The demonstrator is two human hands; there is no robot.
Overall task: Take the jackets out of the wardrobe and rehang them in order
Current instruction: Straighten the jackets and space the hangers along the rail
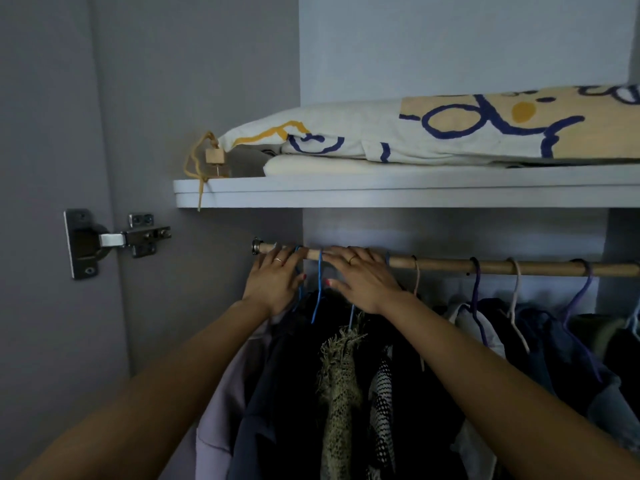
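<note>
Both hands are reaching up to the wooden rail (450, 266): the left hand (275, 282) is resting there with fingers spread, the right hand (360, 280) is lying flat among the hooks. The jackets (346, 393) are all hanging crowded below, so I'd say little looks done yet.

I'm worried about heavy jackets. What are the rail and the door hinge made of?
The rail looks like a wooden dowel: matt tan, round, with a small metal-looking end socket at the wall. The door hinge appears to be plated steel: grey, shiny, with screw heads. Both hands, left hand and right hand, rest on the rail.
</note>
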